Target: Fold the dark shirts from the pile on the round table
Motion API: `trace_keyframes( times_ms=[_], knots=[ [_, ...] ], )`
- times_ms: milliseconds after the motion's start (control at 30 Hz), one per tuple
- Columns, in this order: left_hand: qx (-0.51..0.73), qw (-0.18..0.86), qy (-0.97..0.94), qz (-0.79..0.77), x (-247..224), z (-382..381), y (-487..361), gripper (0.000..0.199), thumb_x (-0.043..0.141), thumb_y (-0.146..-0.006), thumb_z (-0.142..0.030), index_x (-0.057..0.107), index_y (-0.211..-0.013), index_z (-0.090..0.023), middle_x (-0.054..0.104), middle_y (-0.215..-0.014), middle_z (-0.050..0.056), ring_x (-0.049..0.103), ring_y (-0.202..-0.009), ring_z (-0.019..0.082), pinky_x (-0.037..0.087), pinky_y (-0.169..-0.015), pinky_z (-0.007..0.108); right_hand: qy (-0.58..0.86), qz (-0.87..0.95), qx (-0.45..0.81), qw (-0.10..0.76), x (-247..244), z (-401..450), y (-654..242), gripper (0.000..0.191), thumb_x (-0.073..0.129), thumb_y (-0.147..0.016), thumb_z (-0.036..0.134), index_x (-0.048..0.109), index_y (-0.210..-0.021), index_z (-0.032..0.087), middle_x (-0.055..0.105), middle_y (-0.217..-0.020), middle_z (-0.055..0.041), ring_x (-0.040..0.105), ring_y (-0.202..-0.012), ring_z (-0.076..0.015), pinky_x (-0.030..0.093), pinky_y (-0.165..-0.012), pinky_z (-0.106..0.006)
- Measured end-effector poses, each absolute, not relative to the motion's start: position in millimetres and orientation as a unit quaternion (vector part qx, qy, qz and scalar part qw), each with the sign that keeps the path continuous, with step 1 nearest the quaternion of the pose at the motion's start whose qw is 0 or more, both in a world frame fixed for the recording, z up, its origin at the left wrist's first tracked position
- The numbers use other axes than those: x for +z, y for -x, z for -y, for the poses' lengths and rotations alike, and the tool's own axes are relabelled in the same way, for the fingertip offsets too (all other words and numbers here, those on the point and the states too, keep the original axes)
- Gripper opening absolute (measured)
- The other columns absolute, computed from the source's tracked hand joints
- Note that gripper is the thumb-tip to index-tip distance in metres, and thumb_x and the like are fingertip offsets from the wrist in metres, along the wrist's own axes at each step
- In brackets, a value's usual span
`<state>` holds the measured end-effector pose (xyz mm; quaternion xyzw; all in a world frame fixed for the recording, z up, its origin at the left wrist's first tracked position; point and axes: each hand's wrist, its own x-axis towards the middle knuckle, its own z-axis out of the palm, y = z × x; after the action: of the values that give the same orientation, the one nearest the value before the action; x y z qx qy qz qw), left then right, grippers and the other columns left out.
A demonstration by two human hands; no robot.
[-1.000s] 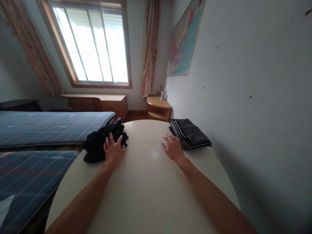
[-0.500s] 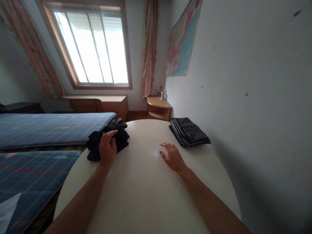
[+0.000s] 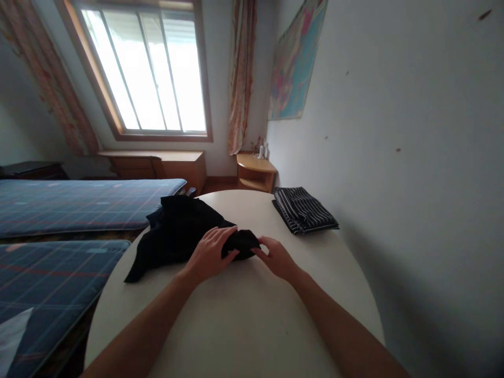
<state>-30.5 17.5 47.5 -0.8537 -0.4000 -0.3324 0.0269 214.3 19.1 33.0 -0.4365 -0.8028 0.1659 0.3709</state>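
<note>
A black garment (image 3: 177,226) lies loosely on the white round table (image 3: 252,325), stretching from the left edge toward the middle. My left hand (image 3: 212,253) grips it near its right end, fingers over the top and thumb on the near side. At the garment's right tip, my right hand (image 3: 277,258) pinches the fabric between thumb and fingers. The exact kind of garment cannot be made out. Beyond my right hand, a folded black cloth with white stripes (image 3: 305,210) rests at the table's right edge, touched by neither hand.
Two blue plaid mattresses (image 3: 79,207) stand to the left, close beside the table. A white wall (image 3: 413,210) runs along the right. Behind the table are a wooden desk (image 3: 181,165) and a small corner shelf (image 3: 255,165).
The black garment, bunched at the left before, is now pulled out toward the middle. My left hand moved right with it, and my right hand, empty before, now pinches its end.
</note>
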Motion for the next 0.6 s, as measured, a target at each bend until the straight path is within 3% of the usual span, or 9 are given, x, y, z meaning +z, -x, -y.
trace_keyframes(
  times_ms=[67,133,267,367,467,600],
  knots=[
    [-0.328,0.049,0.834,0.44,49,-24,41,0.068,0.065,-0.088,-0.043,0.039,-0.148,-0.021,0.055,-0.143,0.012,0.052,-0.13,0.029,0.031,-0.117,0.049,0.478,0.74,0.211,0.423,36,-23,-218,0.03,0.053,-0.095,0.049,0.066,-0.096,0.021,0.074,-0.091,-0.0055,0.067,-0.077,-0.0212,0.053,-0.072,-0.034],
    [-0.332,0.046,0.814,0.475,49,-29,49,0.072,0.067,-0.085,-0.043,0.039,-0.148,-0.021,0.057,-0.141,0.012,0.053,-0.129,0.031,0.035,-0.114,0.048,0.494,0.677,0.233,0.493,39,-28,-224,0.034,0.058,-0.09,0.054,0.065,-0.093,0.021,0.073,-0.089,-0.0058,0.068,-0.08,-0.0219,0.053,-0.073,-0.033],
    [-0.289,-0.046,0.813,0.504,42,-29,49,0.054,0.06,-0.091,-0.045,0.051,-0.139,-0.021,0.072,-0.114,0.009,0.067,-0.107,0.028,0.048,-0.099,0.043,0.506,0.587,0.234,0.587,42,-34,-238,0.044,0.066,-0.081,0.061,0.063,-0.097,0.019,0.071,-0.08,-0.0052,0.067,-0.075,-0.022,0.053,-0.071,-0.033],
    [-0.227,-0.097,0.85,0.465,36,-22,40,0.055,0.061,-0.09,-0.046,0.053,-0.138,-0.02,0.07,-0.119,0.011,0.066,-0.109,0.028,0.05,-0.096,0.041,0.517,0.578,0.232,0.588,40,-37,-244,0.046,0.062,-0.084,0.062,0.063,-0.101,0.019,0.07,-0.079,-0.0056,0.066,-0.07,-0.021,0.052,-0.066,-0.032],
    [-0.208,-0.105,0.873,0.429,32,-17,32,0.054,0.063,-0.088,-0.037,0.053,-0.138,-0.019,0.066,-0.129,0.012,0.062,-0.117,0.028,0.048,-0.101,0.039,0.528,0.586,0.232,0.569,37,-38,-245,0.047,0.058,-0.086,0.06,0.065,-0.105,0.018,0.072,-0.09,-0.0092,0.067,-0.077,-0.0222,0.054,-0.071,-0.034],
    [-0.197,-0.159,0.873,0.418,34,-10,21,0.041,0.058,-0.09,-0.027,0.059,-0.131,-0.021,0.07,-0.122,0.01,0.066,-0.111,0.025,0.051,-0.096,0.035,0.527,0.602,0.24,0.55,35,-41,-248,0.047,0.057,-0.086,0.059,0.066,-0.108,0.018,0.073,-0.096,-0.0098,0.069,-0.085,-0.0236,0.055,-0.077,-0.036]
  ],
)
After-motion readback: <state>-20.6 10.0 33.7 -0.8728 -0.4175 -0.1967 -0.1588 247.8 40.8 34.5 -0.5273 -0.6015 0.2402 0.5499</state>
